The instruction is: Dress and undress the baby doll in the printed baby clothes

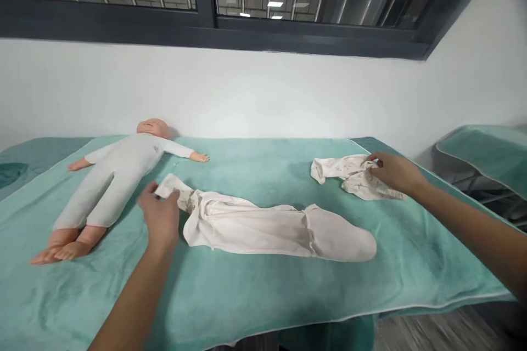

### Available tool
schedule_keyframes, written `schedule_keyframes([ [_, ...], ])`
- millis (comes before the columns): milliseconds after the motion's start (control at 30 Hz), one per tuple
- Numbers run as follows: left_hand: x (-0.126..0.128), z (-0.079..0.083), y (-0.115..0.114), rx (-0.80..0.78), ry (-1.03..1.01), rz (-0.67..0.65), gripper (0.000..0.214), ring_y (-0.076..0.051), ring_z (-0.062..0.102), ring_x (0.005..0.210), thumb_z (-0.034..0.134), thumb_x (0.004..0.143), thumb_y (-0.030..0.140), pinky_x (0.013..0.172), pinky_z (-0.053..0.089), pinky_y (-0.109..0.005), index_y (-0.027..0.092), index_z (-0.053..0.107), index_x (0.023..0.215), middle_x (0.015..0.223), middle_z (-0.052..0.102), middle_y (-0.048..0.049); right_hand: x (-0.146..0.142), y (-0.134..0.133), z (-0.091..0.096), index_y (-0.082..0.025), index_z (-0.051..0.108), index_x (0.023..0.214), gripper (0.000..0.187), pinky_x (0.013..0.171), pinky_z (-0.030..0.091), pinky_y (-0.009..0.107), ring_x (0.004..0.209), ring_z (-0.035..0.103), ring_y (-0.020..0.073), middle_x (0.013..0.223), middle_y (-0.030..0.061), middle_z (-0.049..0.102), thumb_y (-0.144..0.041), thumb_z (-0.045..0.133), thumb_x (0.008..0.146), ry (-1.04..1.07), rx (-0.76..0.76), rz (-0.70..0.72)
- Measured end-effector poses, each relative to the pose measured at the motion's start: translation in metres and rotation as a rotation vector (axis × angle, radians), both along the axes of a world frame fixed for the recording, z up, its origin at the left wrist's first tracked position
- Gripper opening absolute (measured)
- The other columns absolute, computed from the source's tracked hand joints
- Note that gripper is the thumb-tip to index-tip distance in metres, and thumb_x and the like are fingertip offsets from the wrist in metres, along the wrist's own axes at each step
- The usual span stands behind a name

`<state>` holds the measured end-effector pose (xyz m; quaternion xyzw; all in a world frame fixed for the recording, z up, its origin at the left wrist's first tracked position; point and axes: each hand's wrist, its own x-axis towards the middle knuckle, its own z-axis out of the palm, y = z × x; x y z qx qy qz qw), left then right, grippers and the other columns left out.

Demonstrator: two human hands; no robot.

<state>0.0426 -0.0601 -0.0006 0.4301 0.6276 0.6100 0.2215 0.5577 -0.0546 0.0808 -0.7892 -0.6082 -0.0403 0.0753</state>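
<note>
A baby doll (111,175) in a grey suit lies on its back at the left of a teal towel (263,296). A long white footed garment (263,225) is stretched across the middle of the towel. My left hand (160,216) rests on its left end, fingers closed on the cloth near the sleeve. A second, crumpled white garment (354,175) lies at the right. My right hand (393,171) pinches its upper right edge.
The towel covers a table against a white wall (263,93) under a dark-framed window (247,5). Another teal-covered surface (486,153) stands at the far right. The table's front edge (370,315) drops to a grey floor.
</note>
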Motion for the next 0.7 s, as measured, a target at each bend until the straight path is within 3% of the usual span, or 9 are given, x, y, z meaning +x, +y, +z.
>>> schedule_keyframes([
  [67,0.004,0.002,0.001,0.073,0.288,0.119,0.056,-0.030,0.042,0.133,0.057,0.079,0.023,0.108,0.039,-0.048,0.017,0.045,0.134,0.141,0.041,-0.0157,-0.018,-0.004,0.001,-0.016,0.061,0.118,0.037,0.071,0.039,0.036,0.095,0.059,0.0287,0.115,0.0176,0.062,-0.024,0.047,0.086,-0.170,-0.040,0.054],
  [100,0.010,0.005,0.003,0.057,0.432,0.041,0.050,-0.029,0.043,0.131,0.054,0.082,0.024,0.109,0.039,-0.046,0.018,0.049,0.131,0.138,0.044,-0.0141,-0.033,-0.005,-0.003,-0.017,0.061,0.120,0.037,0.076,0.041,0.037,0.103,0.058,0.0309,0.119,0.0170,0.060,-0.025,0.049,0.086,-0.225,-0.037,0.117],
  [200,0.034,0.011,0.012,-0.145,0.869,-0.542,0.031,-0.026,0.056,0.115,0.046,0.089,0.031,0.098,0.046,-0.041,0.022,0.061,0.114,0.117,0.061,-0.0090,-0.094,-0.004,-0.027,-0.022,0.059,0.120,0.034,0.084,0.044,0.035,0.104,0.059,0.0250,0.122,0.0111,0.061,-0.030,0.045,0.091,-0.057,-0.041,0.451],
  [233,0.042,0.013,0.016,-0.202,0.942,-0.682,0.027,-0.027,0.059,0.108,0.050,0.087,0.032,0.092,0.048,-0.042,0.022,0.065,0.108,0.111,0.064,-0.0082,-0.116,-0.001,-0.037,-0.023,0.059,0.120,0.032,0.083,0.045,0.034,0.100,0.061,0.0224,0.120,0.0089,0.062,-0.031,0.044,0.092,0.055,-0.082,0.523],
  [300,0.055,0.017,0.023,-0.254,1.024,-0.811,0.019,-0.028,0.062,0.093,0.063,0.078,0.030,0.083,0.049,-0.041,0.022,0.068,0.093,0.095,0.067,-0.0069,-0.157,0.007,-0.058,-0.022,0.062,0.112,0.027,0.082,0.046,0.031,0.093,0.062,0.0195,0.110,0.0068,0.066,-0.030,0.048,0.091,0.259,-0.174,0.620],
  [400,0.060,0.029,0.025,-0.193,1.039,-0.836,0.006,-0.025,0.063,0.084,0.060,0.076,0.020,0.077,0.047,-0.035,0.022,0.065,0.079,0.085,0.066,-0.0033,-0.208,0.019,-0.075,-0.020,0.065,0.105,0.028,0.079,0.046,0.029,0.090,0.061,0.0189,0.099,0.0049,0.068,-0.038,0.062,0.083,0.581,-0.321,0.732],
  [500,0.055,0.049,0.016,-0.084,0.920,-0.771,0.012,-0.021,0.061,0.085,0.048,0.080,0.016,0.074,0.045,-0.029,0.024,0.057,0.081,0.088,0.064,-0.0008,-0.238,0.019,-0.067,-0.021,0.065,0.094,0.029,0.072,0.043,0.027,0.086,0.060,0.0180,0.092,0.0007,0.067,-0.045,0.068,0.077,0.753,-0.386,0.793],
  [633,0.042,0.080,0.000,0.065,0.603,-0.557,0.005,-0.019,0.058,0.078,0.052,0.080,0.022,0.068,0.044,-0.028,0.023,0.048,0.078,0.080,0.061,0.0004,-0.246,0.003,-0.022,-0.019,0.058,0.077,0.037,0.062,0.037,0.025,0.073,0.053,0.0148,0.078,-0.0017,0.059,-0.055,0.059,0.082,0.740,-0.259,0.726],
  [700,0.035,0.096,-0.008,0.157,0.591,-0.428,0.009,-0.018,0.057,0.075,0.056,0.078,0.027,0.067,0.043,-0.028,0.023,0.048,0.079,0.078,0.060,0.0005,-0.239,-0.007,0.011,-0.019,0.057,0.079,0.040,0.063,0.037,0.026,0.074,0.053,0.0140,0.081,-0.0012,0.059,-0.059,0.054,0.086,0.726,-0.146,0.735],
])
